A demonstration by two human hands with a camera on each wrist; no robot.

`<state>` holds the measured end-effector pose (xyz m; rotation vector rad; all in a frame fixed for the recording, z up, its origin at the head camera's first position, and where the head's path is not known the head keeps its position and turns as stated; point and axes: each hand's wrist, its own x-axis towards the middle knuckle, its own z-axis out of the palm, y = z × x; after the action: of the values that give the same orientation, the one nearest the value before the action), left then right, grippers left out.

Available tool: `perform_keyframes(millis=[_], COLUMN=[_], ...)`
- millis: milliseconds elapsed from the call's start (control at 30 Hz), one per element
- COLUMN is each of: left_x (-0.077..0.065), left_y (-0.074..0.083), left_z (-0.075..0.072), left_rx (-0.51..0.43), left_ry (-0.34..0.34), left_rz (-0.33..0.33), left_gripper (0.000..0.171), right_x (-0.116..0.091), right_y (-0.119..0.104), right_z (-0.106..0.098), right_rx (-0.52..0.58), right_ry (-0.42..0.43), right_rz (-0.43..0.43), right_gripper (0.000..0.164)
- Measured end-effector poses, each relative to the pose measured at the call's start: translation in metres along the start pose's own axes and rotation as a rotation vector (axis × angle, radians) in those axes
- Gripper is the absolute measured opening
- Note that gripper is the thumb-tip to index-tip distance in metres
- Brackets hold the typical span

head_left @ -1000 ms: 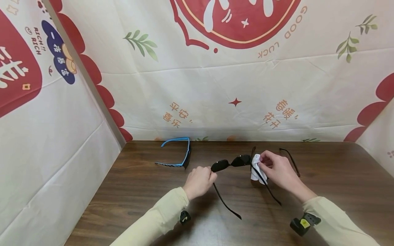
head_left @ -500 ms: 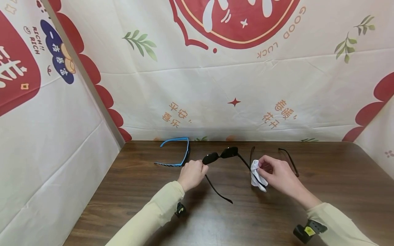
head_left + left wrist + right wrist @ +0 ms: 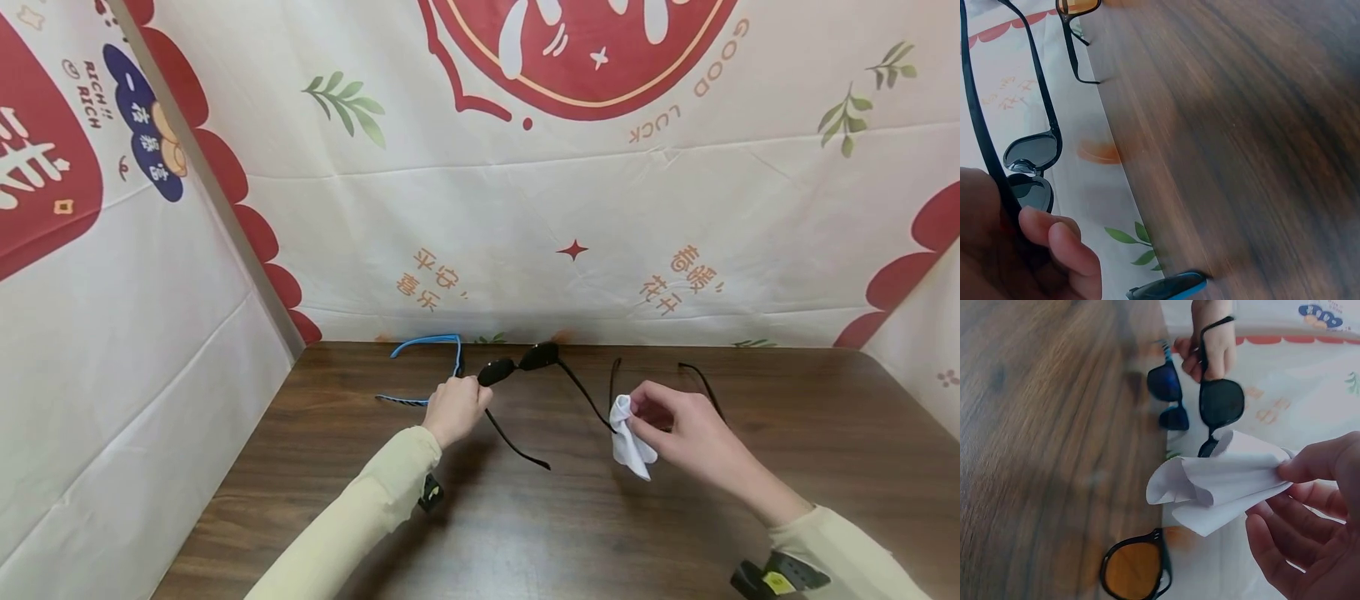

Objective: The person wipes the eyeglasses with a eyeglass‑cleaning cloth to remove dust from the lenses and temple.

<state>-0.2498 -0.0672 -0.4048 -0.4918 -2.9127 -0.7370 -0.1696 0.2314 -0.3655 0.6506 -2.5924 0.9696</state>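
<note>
My left hand (image 3: 456, 410) grips a pair of black sunglasses (image 3: 539, 356) at the corner beside one dark lens. The sunglasses are raised off the table with both arms unfolded. My right hand (image 3: 693, 429) pinches a crumpled white cloth (image 3: 632, 442), thumb against fingers, and the cloth hangs down from the pinch. In the head view the tip of one sunglasses arm ends at the cloth's edge; whether they touch I cannot tell. In the right wrist view the cloth (image 3: 1222, 481) hides part of the sunglasses (image 3: 1221, 403).
Blue-framed sunglasses (image 3: 431, 339) lie behind my left hand, partly covered by it. Behind my right hand lie black-framed glasses with orange lenses (image 3: 1132, 570). The brown wooden table (image 3: 540, 533) ends at a printed white cloth backdrop (image 3: 480, 217).
The left hand has carried the black sunglasses left and farther back. Their arm has slid out along the white cloth, from crossing it to just its edge. The right hand still pinches the cloth.
</note>
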Motion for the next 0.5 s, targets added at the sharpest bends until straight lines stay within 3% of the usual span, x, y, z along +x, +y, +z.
perform_keyframes(millis=[333, 500], left_x=[0.004, 0.004], left_y=[-0.004, 0.000], left_z=[0.000, -0.001], left_rx=[-0.010, -0.037], left_ry=[-0.015, -0.040], left_rz=[-0.014, 0.016], left_gripper=[0.035, 0.035], right_x=[-0.008, -0.004], right_y=[-0.015, -0.008], right_z=[-0.006, -0.002], right_rx=[0.052, -0.012], right_ry=[-0.025, -0.017], right_rz=[-0.127, -0.214], right_gripper=[0.028, 0.032])
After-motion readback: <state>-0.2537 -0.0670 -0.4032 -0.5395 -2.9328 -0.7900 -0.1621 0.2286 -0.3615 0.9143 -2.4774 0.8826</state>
